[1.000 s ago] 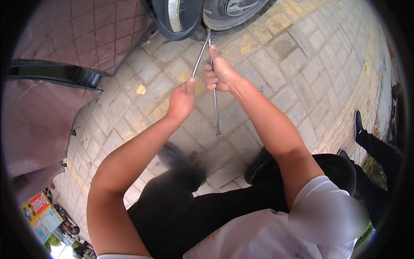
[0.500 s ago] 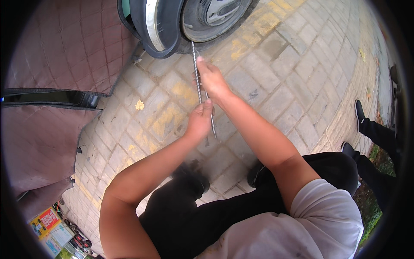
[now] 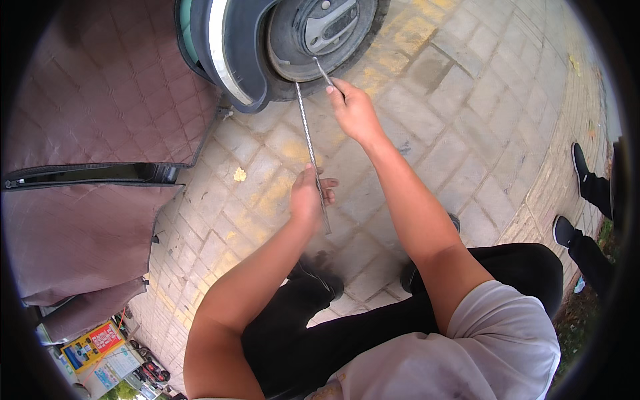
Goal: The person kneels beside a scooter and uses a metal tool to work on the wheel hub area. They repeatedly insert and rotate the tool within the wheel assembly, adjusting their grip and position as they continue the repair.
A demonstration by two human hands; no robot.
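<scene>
A wheel with a black tire (image 3: 381, 20) and a grey metal hub (image 3: 331, 27) stands at the top, beside a dark fender with a silver strip (image 3: 220, 50). My left hand (image 3: 309, 193) is closed round a long, twisted steel tire lever (image 3: 305, 117). The far end of this lever meets the wheel's lower edge, and its near end points back towards me. Farther forward and to the right, my right hand (image 3: 352, 110) grips a second tire lever (image 3: 323, 70), whose tip reaches the rim. Most of that lever is hidden by the hand.
A quilted brown cover (image 3: 113, 100) hangs along the left side. Paving bricks (image 3: 427, 167) lie underneath, with a yellow leaf (image 3: 239, 174) on them. Another person's shoes (image 3: 579, 170) are at the right. A yellow-and-red box (image 3: 93, 345) stands at the lower left.
My right hand has moved forward and right, away from my left hand, bringing its lever's tip to the rim. The left hand stays on its lever. The view has shifted slightly.
</scene>
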